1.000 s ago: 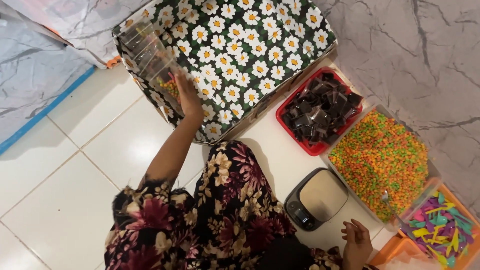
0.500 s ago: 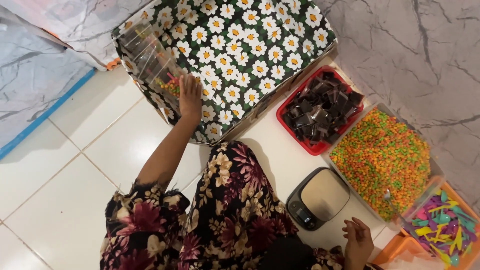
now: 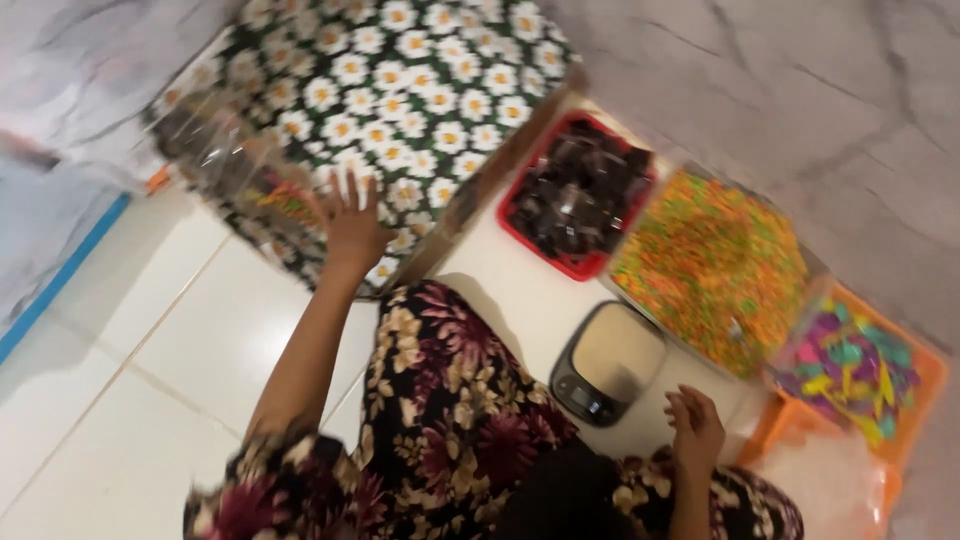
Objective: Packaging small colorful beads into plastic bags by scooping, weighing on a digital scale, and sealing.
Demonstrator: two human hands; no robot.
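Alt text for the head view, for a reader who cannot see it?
Seen from above, the left hand reaches to a clear plastic bag on a daisy-print box. The right hand rests open beside a kitchen scale, near a red tray of dark pieces and tubs of colourful snacks.

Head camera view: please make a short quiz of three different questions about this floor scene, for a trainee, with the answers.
1. True or false: the left hand rests flat on the daisy-print cloth, beside the clear plastic bags.
2. Which thing lies nearest the right hand? A) red tray of dark pieces B) digital kitchen scale C) the clear plastic bags
3. Fill in: the orange basket holds ____ pieces.

Key: 1 true; 2 B; 3 multicoloured, mainly purple, green and yellow. The bin of orange and green snacks sits between the red tray and the orange basket.
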